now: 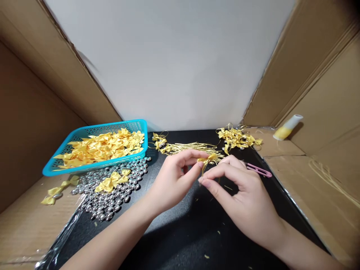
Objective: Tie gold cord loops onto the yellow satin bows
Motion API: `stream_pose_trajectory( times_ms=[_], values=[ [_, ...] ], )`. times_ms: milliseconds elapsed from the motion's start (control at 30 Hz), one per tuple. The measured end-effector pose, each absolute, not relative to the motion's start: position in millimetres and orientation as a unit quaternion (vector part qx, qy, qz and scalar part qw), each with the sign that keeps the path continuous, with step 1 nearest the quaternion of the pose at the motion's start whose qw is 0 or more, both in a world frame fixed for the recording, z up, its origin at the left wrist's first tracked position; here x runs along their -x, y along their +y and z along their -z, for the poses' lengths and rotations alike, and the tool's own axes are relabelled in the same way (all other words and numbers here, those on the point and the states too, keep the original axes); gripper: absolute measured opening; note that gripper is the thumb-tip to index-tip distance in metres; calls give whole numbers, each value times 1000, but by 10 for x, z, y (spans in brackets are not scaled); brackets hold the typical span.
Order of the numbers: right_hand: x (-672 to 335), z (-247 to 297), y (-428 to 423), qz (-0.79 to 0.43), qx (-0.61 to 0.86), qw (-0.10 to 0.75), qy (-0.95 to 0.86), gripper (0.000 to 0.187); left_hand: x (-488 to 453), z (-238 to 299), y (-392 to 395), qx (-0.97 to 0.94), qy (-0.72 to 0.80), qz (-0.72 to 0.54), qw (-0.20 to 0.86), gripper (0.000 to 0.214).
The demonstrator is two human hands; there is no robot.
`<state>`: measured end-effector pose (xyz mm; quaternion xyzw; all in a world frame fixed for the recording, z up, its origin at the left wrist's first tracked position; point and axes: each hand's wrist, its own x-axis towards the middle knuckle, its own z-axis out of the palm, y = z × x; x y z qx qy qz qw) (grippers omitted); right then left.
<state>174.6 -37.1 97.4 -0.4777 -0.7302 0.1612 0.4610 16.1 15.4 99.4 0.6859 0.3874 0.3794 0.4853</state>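
The left hand (176, 180) and right hand (242, 195) both pinched a bow (207, 159) between them. It hung above the bench (182, 232), with bare room below.

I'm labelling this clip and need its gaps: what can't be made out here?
Head view:
yellow bow: mostly covered by fingers of the left hand and right hand; its knot is unseen.
pink tool: near end hidden behind the right hand.
silver beads: too small to show holes.
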Motion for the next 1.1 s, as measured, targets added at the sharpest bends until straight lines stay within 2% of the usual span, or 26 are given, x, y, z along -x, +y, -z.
stream_pose_trajectory(
  times_ms=[233,333,500,633,933,1100],
  values=[
    [-1736,-948,-383,-187,440,477,-737,10,-157,-997,185,-645,348,-373,569,14],
    [-1731,-959,-388,-199,402,510,-734,10,-149,-1026,200,-633,350,-356,592,14],
    [-1818,-1002,-346,-262,386,627,-623,7,-139,-1050,195,-675,382,-325,541,20],
    [-1958,-1041,-237,-339,389,683,-517,4,-160,-1035,177,-709,377,-306,511,19],
    [-2106,-1223,-138,-408,373,697,-456,13,-168,-1083,103,-799,368,-237,413,18],
    [-2181,-1266,-130,-390,389,692,-467,12,-174,-1021,123,-810,378,-176,412,18]
  ],
)
